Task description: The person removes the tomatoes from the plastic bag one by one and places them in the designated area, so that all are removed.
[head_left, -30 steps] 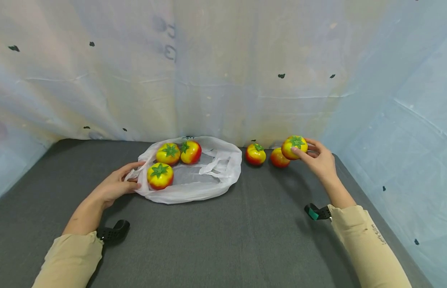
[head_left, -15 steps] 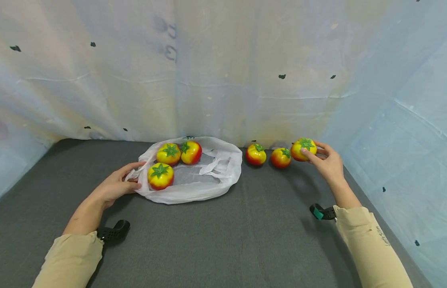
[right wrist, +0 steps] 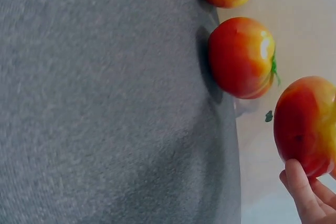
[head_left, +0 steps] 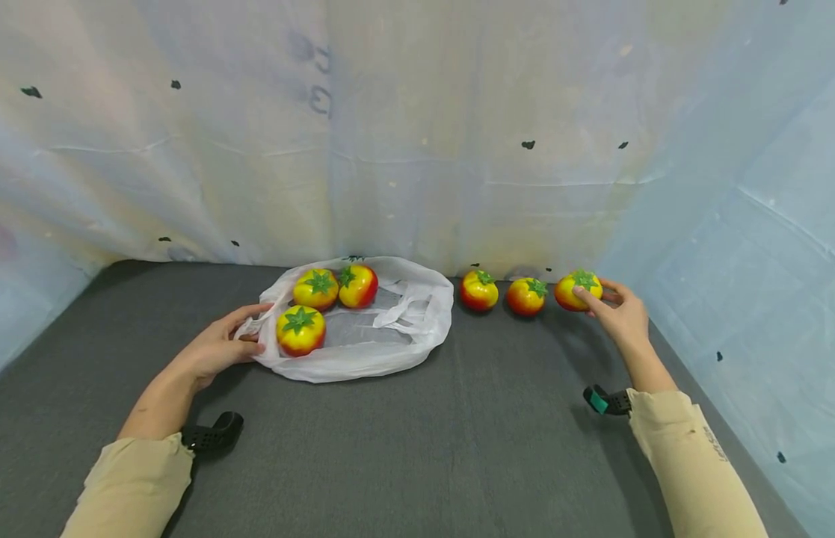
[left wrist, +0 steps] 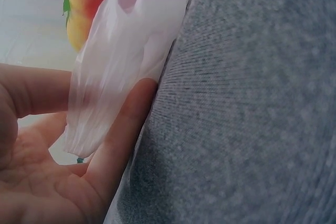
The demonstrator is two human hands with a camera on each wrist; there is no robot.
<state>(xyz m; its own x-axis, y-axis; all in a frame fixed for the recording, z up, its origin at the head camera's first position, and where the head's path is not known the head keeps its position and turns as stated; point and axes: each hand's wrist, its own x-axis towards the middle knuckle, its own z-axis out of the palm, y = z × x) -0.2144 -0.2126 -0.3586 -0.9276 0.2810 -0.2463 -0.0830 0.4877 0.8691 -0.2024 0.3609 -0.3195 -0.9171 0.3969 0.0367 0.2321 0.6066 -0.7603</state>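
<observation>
My right hand (head_left: 622, 312) holds a glossy red-and-yellow tomato (head_left: 578, 291) between thumb and fingers, at the right end of the back row. In the right wrist view this tomato (right wrist: 304, 124) appears apart from the grey surface. Two similar tomatoes, one in the middle (head_left: 526, 297) and one on the left (head_left: 479, 291), sit beside it. My left hand (head_left: 218, 345) grips the gathered left end of a white plastic bag (head_left: 363, 364), its thumb and fingers on either side. Inside the bag lie three tomatoes: front (head_left: 300, 330), back left (head_left: 315, 289) and back right (head_left: 358, 286).
Dark grey cloth covers the table (head_left: 363, 456). A pale plastic sheet (head_left: 404, 134) hangs right behind the bag and the tomatoes. Another bluish sheet (head_left: 760, 284) closes off the right side.
My right hand has moved right and lowered with its tomato, away from the middle tomato, which now shows fully. The left hand and bag have stayed put.
</observation>
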